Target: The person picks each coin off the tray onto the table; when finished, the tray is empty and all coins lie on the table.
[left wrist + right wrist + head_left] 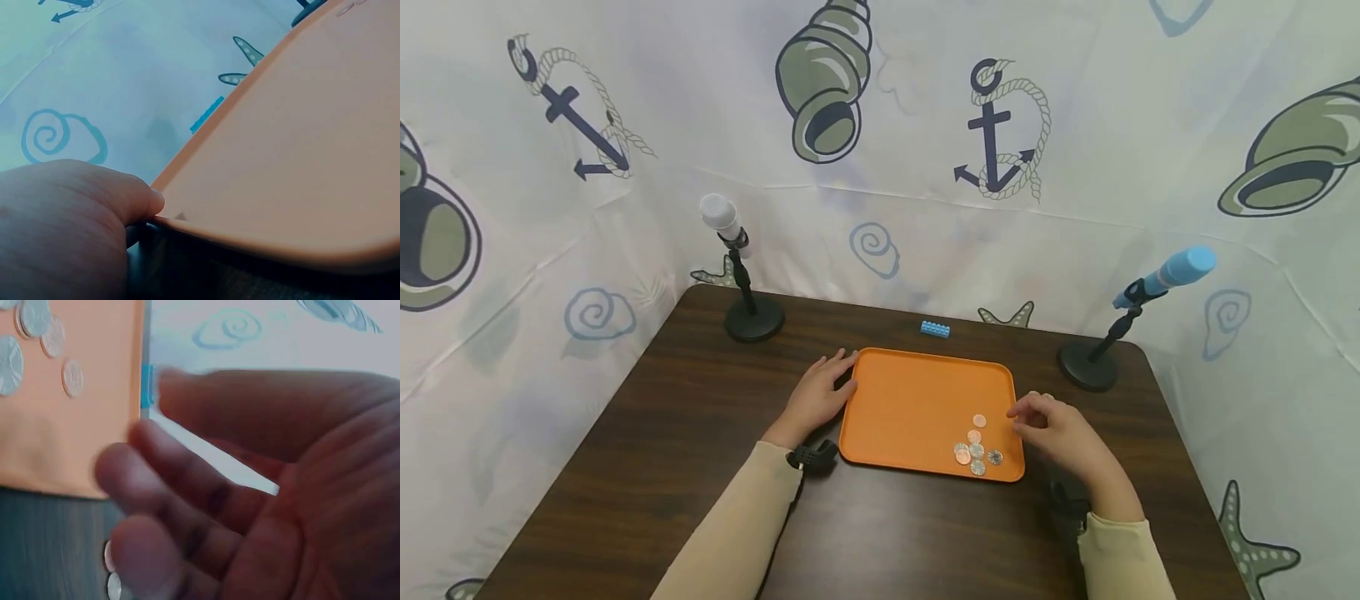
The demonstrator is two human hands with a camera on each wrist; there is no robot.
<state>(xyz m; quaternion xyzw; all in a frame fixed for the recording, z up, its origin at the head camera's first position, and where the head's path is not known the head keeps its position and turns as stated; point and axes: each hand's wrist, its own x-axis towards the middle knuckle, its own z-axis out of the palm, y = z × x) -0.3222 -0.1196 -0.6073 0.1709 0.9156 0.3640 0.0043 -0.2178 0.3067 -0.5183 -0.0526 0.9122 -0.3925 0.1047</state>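
Note:
An orange tray (917, 408) lies on the dark wooden table, with several coins (979, 421) toward its right end, some overlapping. At the tray's left rim, my left hand (816, 398) rests with its fingers fairly straight near the far left corner; in the left wrist view its thumb touches the rim. My right hand (1060, 433) hovers by the right rim with its fingers loosely bent. In the right wrist view a gap shows between thumb and fingers, with nothing held in it. Behind those fingers, more coins (114, 585) lie on the table, partly hidden.
Behind the tray sits a small blue toy brick (936, 329). A white microphone (720, 215) on a black stand is at the back left, and a blue microphone (1183, 265) on another stand at the back right. A patterned cloth (925, 125) hangs behind the table.

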